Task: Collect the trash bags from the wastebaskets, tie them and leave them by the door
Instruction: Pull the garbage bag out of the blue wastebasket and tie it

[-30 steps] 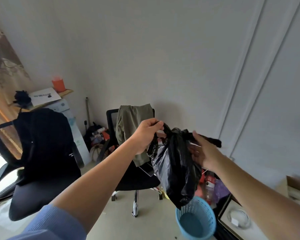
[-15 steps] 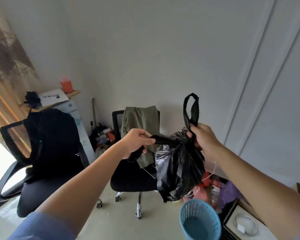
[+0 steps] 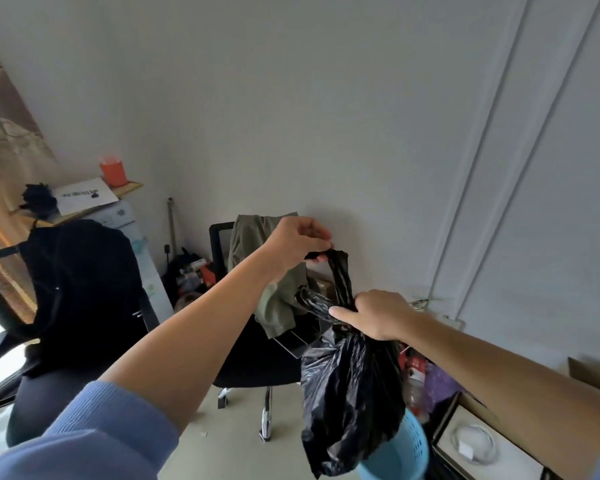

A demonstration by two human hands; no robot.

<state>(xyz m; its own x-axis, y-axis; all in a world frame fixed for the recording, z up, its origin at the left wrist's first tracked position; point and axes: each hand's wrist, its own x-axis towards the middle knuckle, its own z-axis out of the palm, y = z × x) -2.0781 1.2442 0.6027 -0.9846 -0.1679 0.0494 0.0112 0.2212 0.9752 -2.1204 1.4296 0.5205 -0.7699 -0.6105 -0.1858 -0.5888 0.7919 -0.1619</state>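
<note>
I see my right hand (image 3: pixel 378 315) gripping the trash bag (image 3: pixel 352 400) at its neck, bag hanging below; my left hand (image 3: pixel 297 242) pinches a handle (image 3: pixel 340 275) above.

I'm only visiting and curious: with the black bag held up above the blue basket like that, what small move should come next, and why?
Probably loop the raised handle round the other handle and pull tight. The left hand pinches that handle upward, the right hand grips the black trash bag at its neck, and no finished knot shows.
</note>
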